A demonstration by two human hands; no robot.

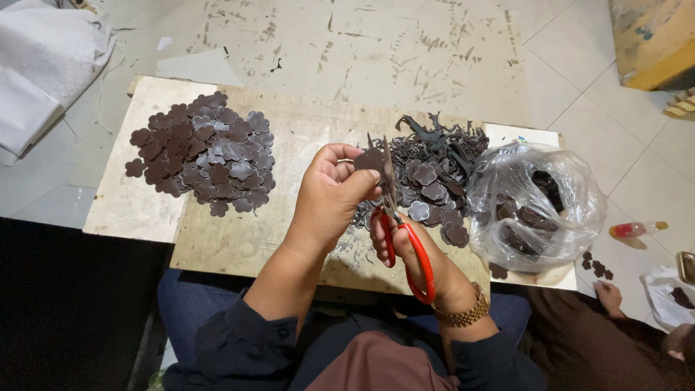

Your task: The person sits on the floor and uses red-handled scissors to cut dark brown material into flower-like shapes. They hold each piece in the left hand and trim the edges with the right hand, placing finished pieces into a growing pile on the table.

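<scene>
- Dark flower cutout [369, 159] sits pinched in the left hand [329, 199], right against the blades of the red scissors [402, 235] gripped by the right hand [405, 250].
- Finished flower pile [203, 153] on the left looks big, so maybe halfway.
- Scrap heap [434, 170] and plastic bag [532, 206] still hold plenty.

A wooden board [289, 137] carries a flower-cutout pile [203, 152], dark scraps [434, 166] and a plastic bag [536, 203].

I see a big pile of brown flower shapes [203, 153] on the wooden board [289, 137] — a clear plastic bag [536, 206] sits on the other side. A small bottle [635, 230] (red inside) lies on the tiled floor [579, 80].
</scene>
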